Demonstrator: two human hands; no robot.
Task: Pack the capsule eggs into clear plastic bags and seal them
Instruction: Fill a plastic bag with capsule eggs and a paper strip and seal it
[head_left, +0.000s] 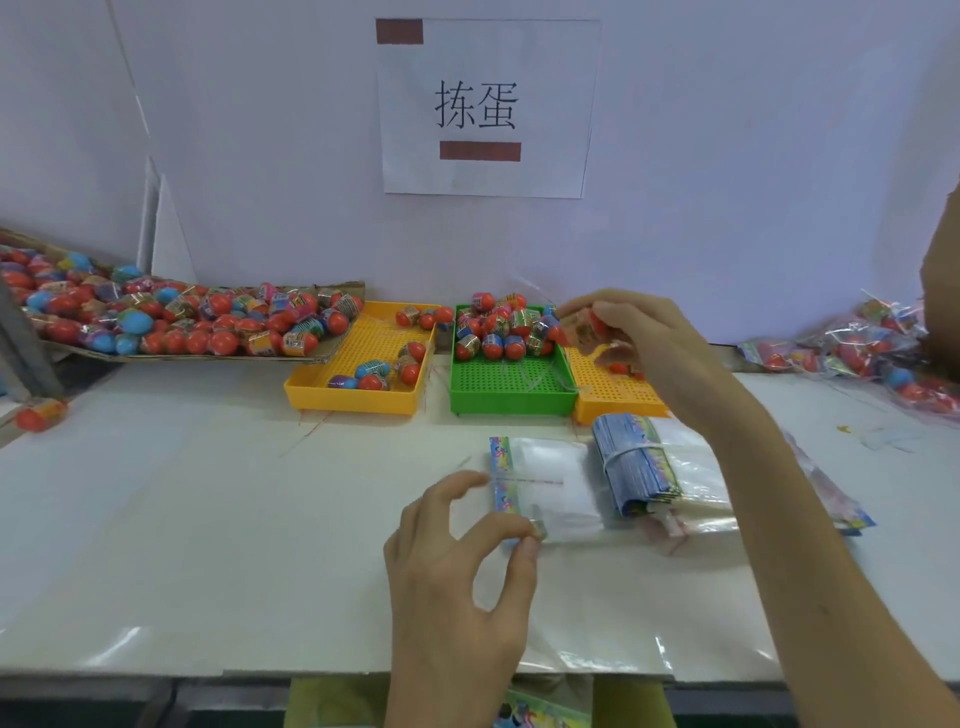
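A white worktable (208, 519) fills the lower half of the frame, backed by a pale wall with a paper sign (485, 106) at top centre; at the left edge a flat cardboard sheet (337, 291) carries a large heap of red, blue and pink capsule eggs (156, 317); across the middle stand a yellow perforated plastic tray (358, 395) with a few eggs, a green perforated plastic tray (511, 397) with eggs piled at its far end, and a second yellow tray (608, 395) partly behind the right arm; filled clear bags (857, 348) lie at the far right; below centre a banded stack of blue printed bag headers (634, 467) rests just right of a single clear plastic bag with a colourful strip (545, 483); the left hand (457, 566) pinches this bag's near left corner between thumb and forefinger; the right hand (628, 332), above the green tray's right edge, grips one red capsule egg (587, 325) in curled fingers.
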